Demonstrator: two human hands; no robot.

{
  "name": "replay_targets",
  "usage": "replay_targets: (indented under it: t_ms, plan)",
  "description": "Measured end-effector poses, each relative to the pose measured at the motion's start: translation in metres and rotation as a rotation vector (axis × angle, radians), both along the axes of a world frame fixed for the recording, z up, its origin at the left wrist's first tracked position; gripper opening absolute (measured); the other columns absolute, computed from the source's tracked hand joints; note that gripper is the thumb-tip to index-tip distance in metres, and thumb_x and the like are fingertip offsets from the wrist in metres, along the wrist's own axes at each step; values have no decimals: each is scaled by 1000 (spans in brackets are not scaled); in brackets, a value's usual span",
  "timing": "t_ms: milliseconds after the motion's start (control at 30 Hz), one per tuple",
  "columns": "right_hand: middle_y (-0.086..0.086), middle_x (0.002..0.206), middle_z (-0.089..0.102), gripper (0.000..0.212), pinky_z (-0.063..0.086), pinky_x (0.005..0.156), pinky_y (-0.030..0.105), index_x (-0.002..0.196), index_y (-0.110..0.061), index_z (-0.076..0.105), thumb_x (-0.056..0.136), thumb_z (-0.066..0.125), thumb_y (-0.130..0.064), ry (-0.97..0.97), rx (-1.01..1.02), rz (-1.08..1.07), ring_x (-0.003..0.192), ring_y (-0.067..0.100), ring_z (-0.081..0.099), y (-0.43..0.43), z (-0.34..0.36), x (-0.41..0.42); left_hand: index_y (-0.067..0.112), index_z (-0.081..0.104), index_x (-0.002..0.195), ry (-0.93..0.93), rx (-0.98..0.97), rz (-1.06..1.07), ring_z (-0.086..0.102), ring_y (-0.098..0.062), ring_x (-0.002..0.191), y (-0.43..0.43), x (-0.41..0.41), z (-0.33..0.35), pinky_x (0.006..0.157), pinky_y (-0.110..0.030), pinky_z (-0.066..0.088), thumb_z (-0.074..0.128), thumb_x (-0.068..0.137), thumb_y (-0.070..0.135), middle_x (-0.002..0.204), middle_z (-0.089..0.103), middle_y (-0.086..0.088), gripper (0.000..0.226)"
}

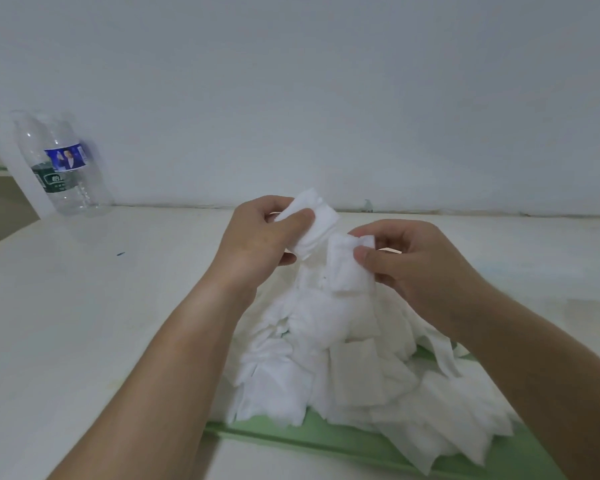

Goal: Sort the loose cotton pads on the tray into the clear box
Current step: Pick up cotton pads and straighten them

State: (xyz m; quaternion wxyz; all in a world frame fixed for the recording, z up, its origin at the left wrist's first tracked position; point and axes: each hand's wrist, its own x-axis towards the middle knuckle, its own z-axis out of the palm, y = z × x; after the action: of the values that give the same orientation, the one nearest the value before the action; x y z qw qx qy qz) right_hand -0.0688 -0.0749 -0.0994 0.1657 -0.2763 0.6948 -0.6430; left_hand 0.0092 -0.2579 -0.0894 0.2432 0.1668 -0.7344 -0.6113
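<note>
A: Entry, head view. Left hand [257, 237] raised above the heap, fingers curled closed around a small stack of white square cotton pads [310, 225]; thumb pressed on the near face of the stack, its edges fanning out toward 1 o'clock.

B: Right hand?

A: Right hand [412, 268] at 3 o'clock of the left, close beside it. Thumb and fingers pinched shut on a second small bunch of white cotton pads [352, 266], which hangs down from the pinch. The two held bunches look nearly touching; cannot tell whether they do.

B: Location of the rest?

A: Large loose heap of white cotton pads [343, 368] directly below both hands, piled on a flat pale green tray [326, 434] at 6 o'clock. Heap spills over most of the tray; only its near edge shows bare.

B: Surroundings?

A: White tabletop [83, 323] under the tray. Two clear plastic water bottles with blue and green labels [61, 164] at 10 o'clock, against the white wall [326, 81], well apart from the hands.
</note>
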Motion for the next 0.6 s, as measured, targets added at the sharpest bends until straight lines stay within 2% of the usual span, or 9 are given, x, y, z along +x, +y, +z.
replay_targets:
  t_ms: [100,233,367,467,600]
  plan:
    - [27,107,70,15,56,94,50,104,1,70,94,59,5,-146,-133,-9,97,34,71,-1,0,-4,12,71,107,-1,64,-17,71,-11,69,3,-2,0,65,-26,59,72,92,20,79,75,5,17]
    - [18,101,73,20,59,86,41,113,4,66,95,56,1,-311,-245,47,91,30,70,2,5,-8,8,66,112,4,146,-84,74,-15,76,9,-2,1,65,-26,59,72,92,17,85,78,-1,23]
    - [12,97,73,25,47,86,43,114,2,66,91,64,-7,-275,-210,69,88,27,64,3,4,-7,8,62,117,-16,152,-162,76,-18,83,20,-3,-2,71,-31,62,74,92,21,93,78,-6,31]
    - [17,99,74,20,49,83,41,109,1,66,90,67,-3,-229,-222,31,86,26,65,3,4,-5,9,64,120,-17,122,-229,77,-22,91,25,-2,-2,80,-35,63,73,93,19,99,78,-10,30]
    - [15,90,74,11,54,80,39,98,-7,69,88,71,-4,-161,-211,-12,81,24,67,3,4,-4,11,70,117,-13,56,-317,76,-21,94,27,2,1,80,-30,62,69,94,9,99,79,-9,23]
